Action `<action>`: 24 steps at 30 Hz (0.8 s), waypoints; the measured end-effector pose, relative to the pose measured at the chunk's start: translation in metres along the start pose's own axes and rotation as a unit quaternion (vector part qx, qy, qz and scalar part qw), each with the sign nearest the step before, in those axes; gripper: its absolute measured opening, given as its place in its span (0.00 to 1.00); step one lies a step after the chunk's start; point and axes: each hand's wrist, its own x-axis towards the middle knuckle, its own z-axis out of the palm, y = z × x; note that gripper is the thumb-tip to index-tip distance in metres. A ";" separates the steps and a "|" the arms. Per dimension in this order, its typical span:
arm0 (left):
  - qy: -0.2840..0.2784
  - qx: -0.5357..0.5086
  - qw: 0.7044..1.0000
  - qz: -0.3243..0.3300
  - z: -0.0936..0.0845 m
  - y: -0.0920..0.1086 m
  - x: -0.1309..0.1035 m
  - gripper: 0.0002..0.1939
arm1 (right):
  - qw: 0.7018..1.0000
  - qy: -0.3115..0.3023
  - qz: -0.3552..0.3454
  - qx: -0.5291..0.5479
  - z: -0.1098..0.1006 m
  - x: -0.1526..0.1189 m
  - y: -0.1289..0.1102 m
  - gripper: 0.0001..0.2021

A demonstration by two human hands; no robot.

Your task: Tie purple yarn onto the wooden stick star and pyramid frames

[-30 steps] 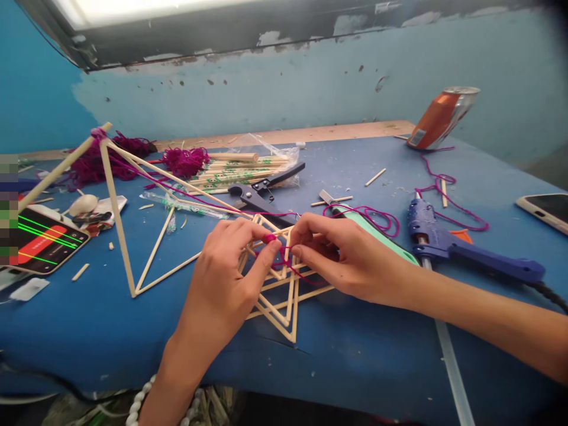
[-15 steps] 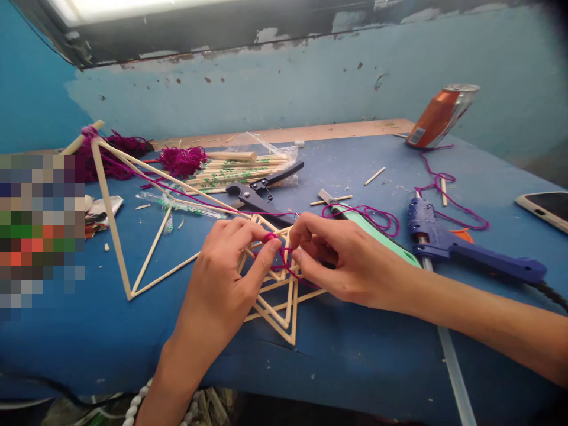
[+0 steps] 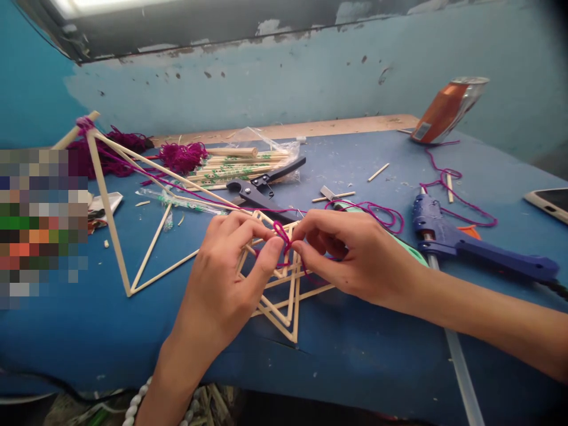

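Purple yarn [image 3: 278,228] forms a small upright loop between my two hands. My left hand [image 3: 233,260] pinches the yarn between thumb and forefinger at the loop's left side. On the other side my right hand [image 3: 348,248] pinches it with thumb and fingertips. Directly beneath them lies a star-shaped frame of thin wooden sticks [image 3: 290,307], partly hidden by both hands. A larger triangular stick frame [image 3: 106,213] stands to the left, its top corner wrapped in purple yarn. One yarn strand runs from that side toward my hands.
Black-handled cutters [image 3: 252,192] and a plastic bag of sticks [image 3: 248,165] lie behind my hands. A green-handled tool [image 3: 410,251] is partly under my right hand. Rightward are a blue glue gun [image 3: 444,231], a phone [image 3: 548,202] and a tilted can [image 3: 448,112]. Purple yarn bundles [image 3: 183,157] lie at back left.
The yarn between my fingers has been drawn up into a visible loop above the star frame. My right fingertips have come slightly closer to the left ones. The camera view has shifted a little.
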 end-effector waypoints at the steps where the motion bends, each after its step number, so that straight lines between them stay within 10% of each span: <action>1: 0.002 0.007 1.000 0.005 0.001 0.000 0.000 0.06 | 1.000 -0.005 0.011 0.010 0.000 0.000 0.000 0.02; 24: 0.012 0.035 0.999 0.021 0.001 0.004 0.001 0.05 | 0.987 -0.072 0.082 0.117 -0.004 0.002 -0.002 0.04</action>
